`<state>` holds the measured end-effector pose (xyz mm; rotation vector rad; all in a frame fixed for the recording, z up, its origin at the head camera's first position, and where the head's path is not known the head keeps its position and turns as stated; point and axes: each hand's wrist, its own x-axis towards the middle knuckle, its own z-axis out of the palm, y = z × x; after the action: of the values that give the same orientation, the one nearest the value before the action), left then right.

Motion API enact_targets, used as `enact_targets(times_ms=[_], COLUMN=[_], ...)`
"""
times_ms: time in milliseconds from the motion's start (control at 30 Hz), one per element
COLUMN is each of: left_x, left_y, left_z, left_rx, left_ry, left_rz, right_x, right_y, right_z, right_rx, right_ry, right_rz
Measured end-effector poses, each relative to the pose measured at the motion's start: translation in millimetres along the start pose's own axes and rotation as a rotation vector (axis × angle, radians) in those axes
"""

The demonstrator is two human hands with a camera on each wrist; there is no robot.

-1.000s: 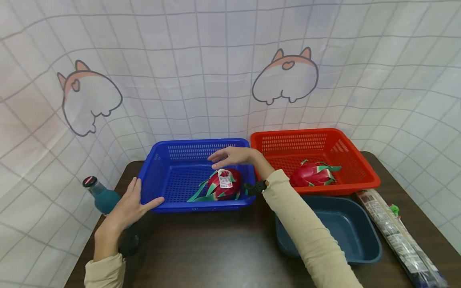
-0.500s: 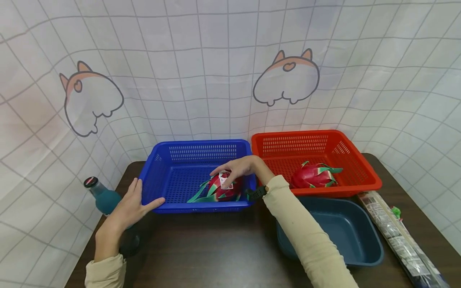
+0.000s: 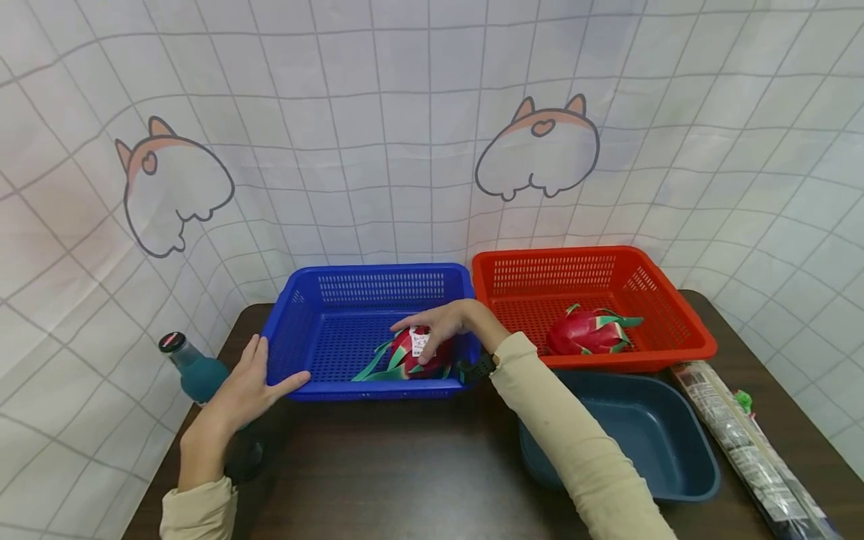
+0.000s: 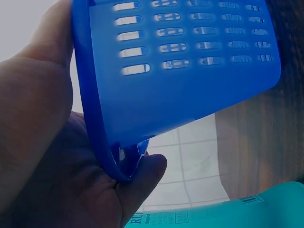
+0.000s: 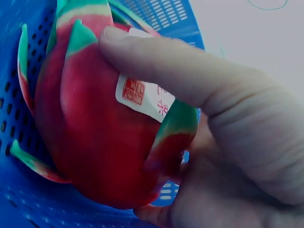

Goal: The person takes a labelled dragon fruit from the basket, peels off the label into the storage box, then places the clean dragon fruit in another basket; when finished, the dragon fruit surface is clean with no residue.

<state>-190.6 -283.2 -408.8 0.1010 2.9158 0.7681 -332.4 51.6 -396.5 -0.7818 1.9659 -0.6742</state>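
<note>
Dragon fruit (image 5: 99, 137) fills my right wrist view, lying at the right end of the blue basket (image 3: 378, 390) with my right hand (image 5: 251, 109) gripping it: thumb across the white label (image 5: 147, 102), the other fingers going round the far side, mostly hidden from me. I judge the step in hand to be firming up that hold. I want the pressure spread over the plump red body, not on the thin green-tipped scales (image 5: 180, 118), which could bend, and I'd mind the thumb skating on the label. The basket's near and right walls stand close about the hand, and the dark watch (image 3: 481, 367) sits right by that corner, where it might catch the rim. My left hand (image 3: 246, 382) is spread, fingers straight along the basket's left side and thumb toward the front, which should help brace it against sliding. Just beside that hand is a teal bottle (image 3: 202, 379), worth not knocking. Rightward, the red basket (image 3: 607, 361) sits just beside the blue one, bearing a second dragon fruit (image 3: 583, 330); nearer me, my right sleeve (image 3: 574, 435) partly covers a blue-grey tub (image 3: 634, 427), and past it lies a long plastic packet (image 3: 742, 442).
</note>
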Motion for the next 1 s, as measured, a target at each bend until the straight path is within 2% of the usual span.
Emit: enact_targets(times_ms=[333, 467, 833, 1000], left_x=[-0.3, 0.7, 1.0, 0.6], left_y=[-1.1, -0.5, -0.5, -0.6], left_z=[1.6, 1.2, -0.4, -0.7], left_rx=[0.013, 0.020, 0.019, 0.008], left_ry=[0.001, 0.011, 0.014, 0.006], left_rz=[-0.003, 0.002, 0.007, 0.007], right_x=[5.7, 10.2, 17.8, 18.2], right_y=[2, 3, 1, 3], right_z=[6, 5, 2, 1], right_rx=[-0.113, -0.122, -0.216, -0.213], right_ry=[0.133, 0.175, 0.215, 0.233], right_rz=[-0.030, -0.030, 0.004, 0.005])
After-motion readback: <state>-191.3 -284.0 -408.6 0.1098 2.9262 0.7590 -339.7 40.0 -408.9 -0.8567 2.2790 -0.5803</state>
